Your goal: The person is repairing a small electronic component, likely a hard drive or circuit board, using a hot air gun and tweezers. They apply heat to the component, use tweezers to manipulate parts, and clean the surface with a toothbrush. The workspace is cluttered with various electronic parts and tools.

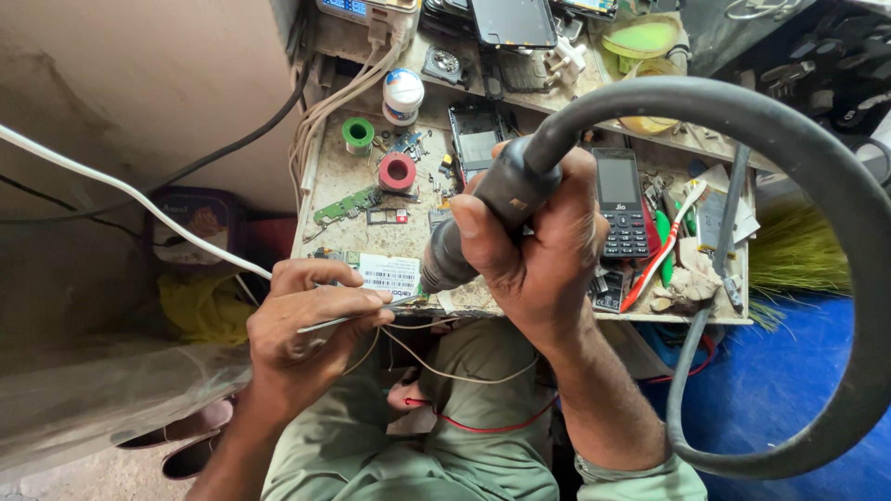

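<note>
Pinching a pair of thin metal tweezers [348, 320] between thumb and fingertips, the left hand [302, 329] is hovering at the near edge of the workbench [325, 186], the tips reaching toward a small circuit board [388, 274] with a white label lying right at that edge. The right hand [534, 246] is wrapping tightly around the dark handle of a hot-air tool [473, 227], whose nozzle is pointing down at the same board while its thick black hose [817, 167] is looping out to the right. Doing this well probably means keeping the nozzle just above the board, moving it gently, and steadying the tweezers against the bench so the tips are not wandering. Thin loose wires [445, 366] are hanging over the lap below. Farther back, a black keypad phone [620, 199] is lying just beside the right hand, a red tape roll [397, 173] and a green one [358, 135] are sitting mid-bench, and a white jar [403, 95] is standing near the back.
</note>
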